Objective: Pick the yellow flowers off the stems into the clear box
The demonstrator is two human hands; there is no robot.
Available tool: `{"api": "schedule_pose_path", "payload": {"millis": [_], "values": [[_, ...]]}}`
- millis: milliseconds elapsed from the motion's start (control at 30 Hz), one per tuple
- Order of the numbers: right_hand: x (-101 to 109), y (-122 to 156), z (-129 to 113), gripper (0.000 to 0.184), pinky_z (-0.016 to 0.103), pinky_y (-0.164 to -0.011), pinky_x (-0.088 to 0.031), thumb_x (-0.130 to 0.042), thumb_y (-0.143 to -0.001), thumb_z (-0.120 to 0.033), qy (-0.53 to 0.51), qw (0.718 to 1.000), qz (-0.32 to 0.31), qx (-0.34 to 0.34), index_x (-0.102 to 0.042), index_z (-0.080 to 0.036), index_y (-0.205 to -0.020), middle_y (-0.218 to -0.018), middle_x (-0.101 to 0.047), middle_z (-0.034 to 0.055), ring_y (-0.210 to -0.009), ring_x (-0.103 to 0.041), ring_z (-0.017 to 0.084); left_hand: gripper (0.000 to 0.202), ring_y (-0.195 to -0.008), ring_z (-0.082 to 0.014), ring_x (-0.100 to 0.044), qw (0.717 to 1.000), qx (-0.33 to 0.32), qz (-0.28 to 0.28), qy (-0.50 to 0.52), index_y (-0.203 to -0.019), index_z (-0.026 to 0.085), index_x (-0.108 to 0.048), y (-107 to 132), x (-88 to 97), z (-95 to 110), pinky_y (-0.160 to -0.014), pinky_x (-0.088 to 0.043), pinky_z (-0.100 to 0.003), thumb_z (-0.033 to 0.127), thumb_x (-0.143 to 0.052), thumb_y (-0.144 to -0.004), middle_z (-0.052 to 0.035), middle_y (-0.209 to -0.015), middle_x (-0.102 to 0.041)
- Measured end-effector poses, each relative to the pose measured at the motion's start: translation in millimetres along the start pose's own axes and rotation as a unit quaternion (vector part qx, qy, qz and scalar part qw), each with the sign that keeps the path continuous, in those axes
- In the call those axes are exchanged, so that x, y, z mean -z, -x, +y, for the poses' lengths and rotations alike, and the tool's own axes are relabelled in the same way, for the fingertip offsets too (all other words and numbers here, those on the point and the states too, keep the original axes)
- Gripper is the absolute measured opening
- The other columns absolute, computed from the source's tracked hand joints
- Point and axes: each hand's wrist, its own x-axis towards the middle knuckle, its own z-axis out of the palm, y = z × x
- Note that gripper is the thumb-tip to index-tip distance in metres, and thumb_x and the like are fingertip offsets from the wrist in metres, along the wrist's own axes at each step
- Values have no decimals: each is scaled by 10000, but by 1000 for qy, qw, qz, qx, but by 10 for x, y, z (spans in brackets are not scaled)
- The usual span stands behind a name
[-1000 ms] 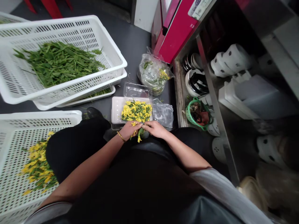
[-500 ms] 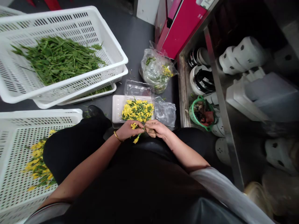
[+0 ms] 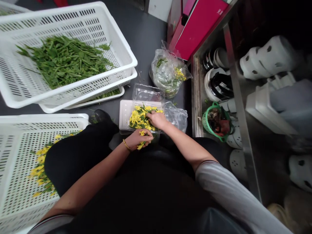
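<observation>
My left hand point(image 3: 138, 139) is closed round a few yellow flowers on green stems point(image 3: 140, 146), whose heads poke out between the fingers. It hovers just in front of a clear plastic box point(image 3: 130, 125) heaped with yellow flowers and green stems point(image 3: 139, 117). Over the right side of that heap is my right hand point(image 3: 157, 119), its fingers bent together against the flowers. Whatever lies between its fingertips is hidden. The box rests on a white lidded container point(image 3: 123, 113), and its clear lid point(image 3: 148, 93) stands open behind.
White baskets point(image 3: 119, 35) with green stems are stacked at the left; another basket point(image 3: 14, 156) with yellow flowers stands beside my knee. A tied plastic bag point(image 3: 168, 73), a crumpled bag point(image 3: 179, 117), a pink box point(image 3: 200, 29) and a metal shelf point(image 3: 240, 107) with a green basket point(image 3: 207, 122) are rightward.
My right hand has left the left hand's fingertips and reached forward onto the flowers in the box. The left hand still holds its flowers near the same spot. The view has shifted slightly.
</observation>
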Motion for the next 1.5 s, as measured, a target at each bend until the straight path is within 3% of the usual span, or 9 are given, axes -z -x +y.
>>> {"api": "schedule_pose_path", "payload": {"millis": [200,400,467,667,800,933,1233,1367,1500], "values": [[-154,-26,117,159,253,-690,-432,-548,-797,-260,-213,975,55,-33,-647,-164,-877,-903,-656,67,-785,-592,158,248,-374,-59,-440,984,-11,178,-13,-742,112,-630,-63,35,-25,-353,-302,-185,310,-731,-633,18,-508,-546],[-325,460,-100,290,183,-355,-271,-680,-649,-397,-665,735,-40,-127,-607,-140,-765,-453,-451,-77,-349,-343,46,285,-382,-66,-441,967,-65,248,-1,-858,116,-675,-108,68,-73,-367,-315,-195,281,-731,-633,18,-513,-563],[-369,580,-192,330,177,-341,-262,-708,-614,-417,-708,693,-56,-125,-596,-140,-754,-470,-452,-79,-345,-347,40,250,-382,-69,-438,967,-79,240,-39,-800,117,-677,-100,58,-94,-371,-319,-200,291,-735,-629,19,-496,-555],[-175,849,-182,345,200,-512,-393,-658,-704,-389,-554,826,90,-49,-617,-155,-953,-625,-548,-37,-521,-482,77,193,-348,-67,-390,965,-54,168,-196,-590,134,-587,-25,-28,-100,-376,-291,-199,277,-709,-629,50,-395,-471],[-54,969,-218,150,216,-645,-408,-604,-760,-286,-441,888,126,24,-634,-156,-829,-748,-619,8,-661,-537,100,209,-383,-78,-435,952,-55,114,-279,-562,132,-560,16,-100,-80,-416,-325,-197,277,-695,-628,43,-404,-489],[-83,992,-261,146,213,-591,-413,-575,-775,-294,-487,861,142,-34,-596,-154,-739,-697,-611,0,-591,-528,92,236,-367,-75,-401,949,-63,131,-280,-646,119,-622,37,-88,-66,-402,-311,-193,348,-674,-664,42,-386,-477],[-208,931,-232,342,213,-403,-419,-695,-626,-456,-722,683,59,-92,-545,-156,-694,-502,-535,-47,-376,-449,67,230,-450,-73,-466,959,-142,67,-234,-686,111,-674,126,-118,48,-446,-365,-203,337,-704,-658,-11,-591,-585],[-246,992,-253,294,213,-409,-437,-671,-670,-419,-673,733,44,-95,-536,-161,-712,-478,-505,-64,-372,-481,78,266,-409,-62,-411,975,-106,169,-101,-701,112,-646,53,-51,36,-385,-307,-193,370,-693,-660,11,-528,-533],[-135,1012,-174,107,225,-498,-468,-605,-745,-266,-514,854,-73,-33,-589,-164,-775,-589,-589,-21,-477,-565,102,240,-405,-61,-425,976,-84,188,70,-703,120,-609,-7,30,37,-353,-277,-180,343,-683,-654,2,-556,-539]]}}
